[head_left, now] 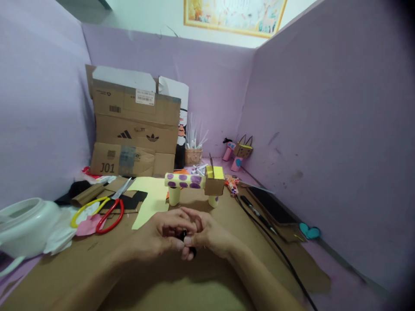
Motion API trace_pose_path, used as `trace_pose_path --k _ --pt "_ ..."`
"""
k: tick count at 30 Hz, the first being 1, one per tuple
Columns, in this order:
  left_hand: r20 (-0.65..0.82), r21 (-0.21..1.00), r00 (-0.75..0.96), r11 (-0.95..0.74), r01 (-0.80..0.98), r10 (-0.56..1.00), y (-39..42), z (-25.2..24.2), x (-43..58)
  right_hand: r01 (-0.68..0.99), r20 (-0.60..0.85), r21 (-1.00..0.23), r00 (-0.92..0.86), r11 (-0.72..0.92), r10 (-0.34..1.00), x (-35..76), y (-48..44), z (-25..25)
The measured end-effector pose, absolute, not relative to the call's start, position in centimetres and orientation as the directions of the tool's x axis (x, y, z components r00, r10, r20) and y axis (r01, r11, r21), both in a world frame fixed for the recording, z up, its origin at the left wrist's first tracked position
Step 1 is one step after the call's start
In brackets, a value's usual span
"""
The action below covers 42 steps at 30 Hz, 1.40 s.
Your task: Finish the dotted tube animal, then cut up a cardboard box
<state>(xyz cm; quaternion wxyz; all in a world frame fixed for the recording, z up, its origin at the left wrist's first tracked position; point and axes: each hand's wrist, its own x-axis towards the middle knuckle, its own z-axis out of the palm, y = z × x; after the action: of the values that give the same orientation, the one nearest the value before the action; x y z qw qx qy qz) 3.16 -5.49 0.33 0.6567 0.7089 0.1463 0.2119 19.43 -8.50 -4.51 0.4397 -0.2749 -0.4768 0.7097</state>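
Note:
Close together above the cardboard mat, my left hand point(168, 231) and my right hand point(207, 233) both pinch a small black piece point(183, 235). Fingers cover most of it, so its kind cannot be made out. Just beyond them stands a paper animal figure: a yellow tube body with purple spots point(184, 181), short yellow tube legs point(174, 196) and a cardboard box head point(214, 185) with a yellow top. One thin upright piece point(211, 160) sticks up from the head.
Left lie scissors point(110, 216) with red and yellow handles, yellow paper point(151, 201) and a white teapot-like vessel point(29, 220). Cardboard boxes point(136, 129) stand behind. At right are a black cable point(275, 246), a craft knife point(258, 214), a dark tablet-like slab point(274, 205) and a pink figure point(237, 163).

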Motion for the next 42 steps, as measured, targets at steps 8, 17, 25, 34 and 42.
trace_pose_path --k 8,17,25,34,42 --pt "0.216 0.936 0.794 -0.352 -0.003 0.568 -5.0 0.3 2.8 -0.381 0.038 -0.914 -0.415 -0.136 0.909 19.5 -8.3 -4.7" --pt "0.283 0.918 0.671 -0.397 0.018 0.685 -5.0 -0.2 3.0 -0.377 -0.026 -0.911 -0.349 -0.166 0.937 19.2 -8.7 -3.8" --pt "0.413 0.810 0.661 -0.584 0.048 0.627 -5.3 -0.6 3.1 -0.283 -0.019 -0.953 -0.303 -0.109 0.953 19.4 -8.5 -4.5" --pt "0.466 0.722 0.655 -0.684 0.107 0.595 -5.4 -0.8 3.0 -0.185 0.002 -0.981 -0.289 -0.054 0.957 19.5 -8.9 -3.5" --pt "0.471 0.712 0.667 -0.695 0.098 0.577 -5.3 -0.4 3.3 -0.240 -0.026 -0.968 -0.210 -0.077 0.977 19.2 -8.6 -4.0"
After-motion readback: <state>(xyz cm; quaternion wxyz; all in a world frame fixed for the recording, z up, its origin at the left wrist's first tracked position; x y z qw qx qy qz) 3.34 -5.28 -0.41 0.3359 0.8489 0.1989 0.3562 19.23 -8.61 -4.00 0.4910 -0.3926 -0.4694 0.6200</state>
